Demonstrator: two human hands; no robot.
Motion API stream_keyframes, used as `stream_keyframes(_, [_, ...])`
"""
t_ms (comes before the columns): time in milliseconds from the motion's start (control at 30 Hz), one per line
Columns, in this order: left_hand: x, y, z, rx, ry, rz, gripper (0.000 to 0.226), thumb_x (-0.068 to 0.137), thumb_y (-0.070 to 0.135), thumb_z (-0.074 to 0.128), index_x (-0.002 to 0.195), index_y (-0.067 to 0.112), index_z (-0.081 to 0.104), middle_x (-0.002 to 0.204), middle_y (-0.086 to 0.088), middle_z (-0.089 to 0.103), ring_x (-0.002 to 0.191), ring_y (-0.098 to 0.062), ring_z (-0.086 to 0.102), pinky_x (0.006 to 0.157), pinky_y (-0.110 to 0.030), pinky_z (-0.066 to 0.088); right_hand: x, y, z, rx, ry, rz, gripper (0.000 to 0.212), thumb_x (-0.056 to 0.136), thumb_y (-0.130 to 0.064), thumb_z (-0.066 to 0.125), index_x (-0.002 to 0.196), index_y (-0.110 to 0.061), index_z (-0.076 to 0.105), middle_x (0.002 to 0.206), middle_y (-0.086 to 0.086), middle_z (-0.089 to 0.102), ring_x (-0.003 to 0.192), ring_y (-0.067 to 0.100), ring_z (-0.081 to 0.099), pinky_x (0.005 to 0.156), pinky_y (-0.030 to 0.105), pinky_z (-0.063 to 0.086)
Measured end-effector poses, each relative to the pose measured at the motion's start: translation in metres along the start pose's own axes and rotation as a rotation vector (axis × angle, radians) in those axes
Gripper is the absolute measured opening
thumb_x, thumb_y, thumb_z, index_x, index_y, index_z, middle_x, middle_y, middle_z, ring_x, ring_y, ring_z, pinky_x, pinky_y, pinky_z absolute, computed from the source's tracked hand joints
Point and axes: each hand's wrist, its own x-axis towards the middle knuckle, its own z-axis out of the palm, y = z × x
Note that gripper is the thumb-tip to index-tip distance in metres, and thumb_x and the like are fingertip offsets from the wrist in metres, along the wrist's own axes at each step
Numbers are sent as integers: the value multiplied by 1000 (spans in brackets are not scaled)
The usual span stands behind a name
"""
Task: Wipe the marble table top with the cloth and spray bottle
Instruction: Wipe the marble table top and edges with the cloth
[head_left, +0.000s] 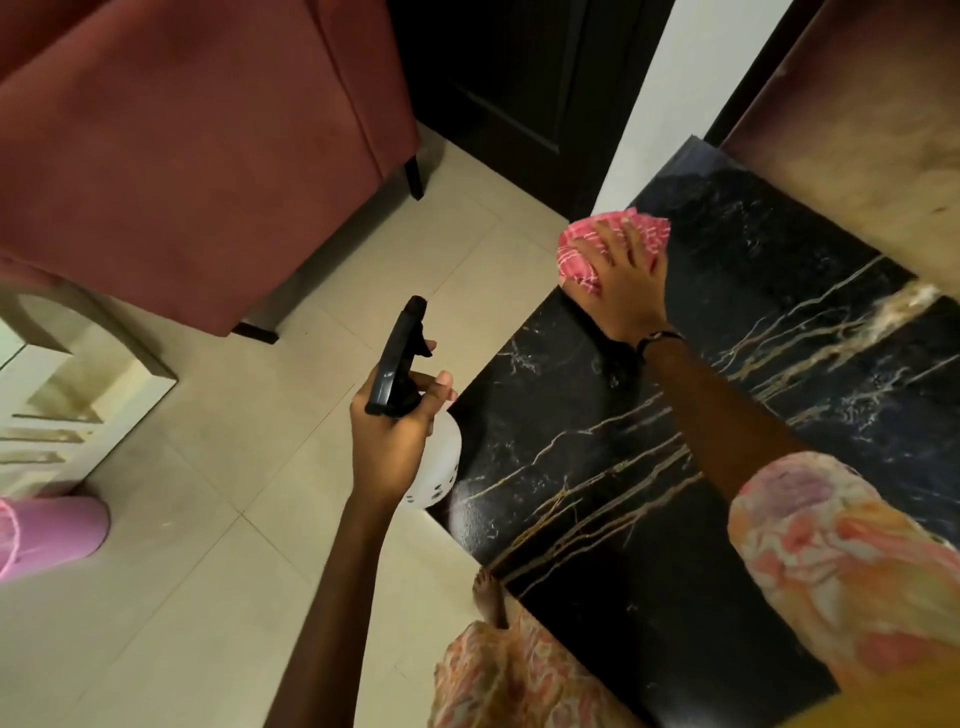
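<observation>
The black marble table top (701, 467) with gold and white veins fills the right half of the head view. My right hand (621, 283) presses flat on a pink striped cloth (574, 262) at the table's far left corner, fingers spread over it. My left hand (389, 441) grips a spray bottle (400, 364) by its neck, just off the table's left edge, over the floor. The bottle has a black trigger head and a white body, mostly hidden behind the hand. A misty wet patch lies on the marble near the bottle.
A dusty-red upholstered armchair (197, 156) stands on the tiled floor at the upper left. A pink bucket (47, 535) sits at the left edge, a dark door (519, 93) at the back. My bare foot (491, 597) is beside the table's near corner.
</observation>
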Motion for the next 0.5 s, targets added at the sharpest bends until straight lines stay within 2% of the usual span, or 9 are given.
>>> stream_keyframes(100, [23, 11, 24, -18, -36, -14, 27, 87, 12, 65, 113, 11, 60, 72, -6, 66, 46, -7, 47, 58, -14, 46, -4, -4, 6, -20, 25, -16, 67, 85, -64, 34, 141, -27, 41, 152, 10, 37, 140, 40, 29, 106, 67, 22])
stream_keyframes(200, [43, 21, 51, 1, -82, -3, 28, 86, 13, 65, 114, 11, 61, 70, -2, 67, 47, -6, 50, 58, -16, 46, -20, 1, 11, -7, 11, -209, 65, 87, -66, 31, 140, -31, 42, 152, 6, 36, 141, 35, 26, 106, 66, 22])
stream_keyframes(300, [62, 28, 79, 14, -140, 20, 29, 85, 12, 66, 114, 11, 61, 74, 0, 67, 50, -1, 56, 68, -19, 47, -7, 26, 10, 30, 39, -301, 62, 87, -65, 34, 140, -33, 41, 152, 2, 36, 142, 31, 25, 107, 64, 22])
stream_keyframes(367, [70, 32, 94, 7, -171, 31, 28, 84, 14, 67, 112, 15, 62, 69, 7, 66, 54, -1, 58, 75, -24, 50, 11, 44, 9, 19, 67, -235, 63, 86, -64, 37, 140, -32, 41, 152, 4, 36, 141, 32, 26, 108, 64, 24])
stream_keyframes(433, [78, 35, 109, -5, -189, 41, 30, 83, 17, 67, 112, 15, 62, 66, 7, 66, 56, -1, 60, 80, -25, 51, 33, 68, 5, 3, 87, -120, 65, 86, -65, 35, 141, -30, 40, 152, 7, 36, 141, 35, 27, 108, 63, 24])
stream_keyframes(500, [84, 36, 120, -14, -200, 49, 30, 83, 15, 66, 113, 13, 61, 69, 0, 67, 54, -1, 59, 73, -18, 51, 51, 93, 1, -1, 107, -9, 68, 87, -66, 32, 144, -29, 37, 154, 8, 34, 142, 36, 27, 108, 63, 22])
